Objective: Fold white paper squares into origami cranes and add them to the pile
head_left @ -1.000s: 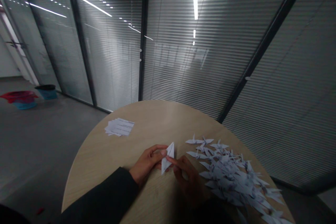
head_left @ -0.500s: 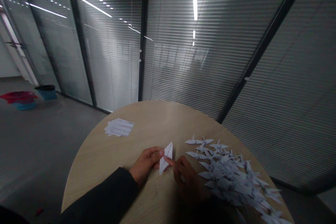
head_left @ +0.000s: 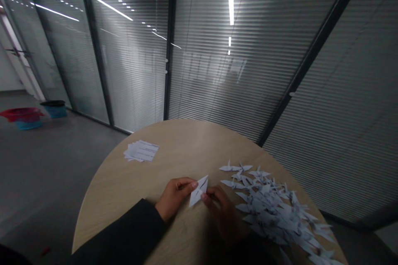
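A small white folded paper piece (head_left: 199, 190), pointed at both ends, is held just above the round wooden table (head_left: 174, 240). My left hand (head_left: 175, 196) pinches its left edge with thumb and fingertips. My right hand (head_left: 222, 211) pinches its lower right side. A dark sleeve covers my left forearm. To the right lies a large heap of folded white paper cranes (head_left: 273, 211).
A small stack of flat printed paper sheets (head_left: 141, 150) lies at the table's far left. Glass walls with blinds stand behind the table. On the grey floor at far left are a red basin (head_left: 21, 114) and a dark bin (head_left: 55, 107).
The folded piece has tilted from nearly upright to a flatter slant. Both hands shifted slightly with it and kept their pinch.
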Action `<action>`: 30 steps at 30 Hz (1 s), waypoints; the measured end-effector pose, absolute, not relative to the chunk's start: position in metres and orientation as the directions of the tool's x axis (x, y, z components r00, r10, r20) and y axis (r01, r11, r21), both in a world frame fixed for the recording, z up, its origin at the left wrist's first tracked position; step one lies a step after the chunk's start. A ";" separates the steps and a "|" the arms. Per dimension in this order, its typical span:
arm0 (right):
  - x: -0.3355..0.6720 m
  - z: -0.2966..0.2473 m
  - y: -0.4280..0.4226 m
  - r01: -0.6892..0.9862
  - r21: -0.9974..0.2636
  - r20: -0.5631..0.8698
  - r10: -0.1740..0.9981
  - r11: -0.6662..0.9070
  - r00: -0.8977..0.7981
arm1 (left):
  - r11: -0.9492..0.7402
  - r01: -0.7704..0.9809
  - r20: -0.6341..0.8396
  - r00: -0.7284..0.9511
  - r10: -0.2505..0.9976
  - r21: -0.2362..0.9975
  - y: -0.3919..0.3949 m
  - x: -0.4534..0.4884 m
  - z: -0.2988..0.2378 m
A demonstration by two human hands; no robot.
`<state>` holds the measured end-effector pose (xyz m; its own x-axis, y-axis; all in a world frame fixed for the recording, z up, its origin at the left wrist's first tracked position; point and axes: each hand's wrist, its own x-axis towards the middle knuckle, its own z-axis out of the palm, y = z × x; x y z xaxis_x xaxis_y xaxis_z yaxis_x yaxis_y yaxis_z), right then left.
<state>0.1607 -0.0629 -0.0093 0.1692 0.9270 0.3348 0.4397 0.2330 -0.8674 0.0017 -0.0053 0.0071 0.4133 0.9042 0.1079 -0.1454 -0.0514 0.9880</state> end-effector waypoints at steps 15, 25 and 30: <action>0.163 -0.008 -0.062 0.462 -0.859 0.327 0.931 0.221 0.162 | -0.018 -0.020 0.025 0.462 0.887 1.000 -0.009 0.002 0.012; 0.169 -0.003 -0.061 0.397 -0.912 0.151 0.984 0.103 0.093 | 0.021 -0.027 -0.006 0.480 0.877 0.999 -0.010 0.002 0.012; 0.167 0.003 -0.063 0.375 -0.918 0.180 0.978 0.130 0.101 | 0.028 -0.052 0.001 0.493 0.870 0.998 -0.011 0.004 0.011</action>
<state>0.1672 -0.0634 0.0027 0.1013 0.9784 0.1801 0.3753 0.1301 -0.9177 0.0039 -0.0112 0.0112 0.4930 0.8700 0.0007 -0.0518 0.0285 0.9983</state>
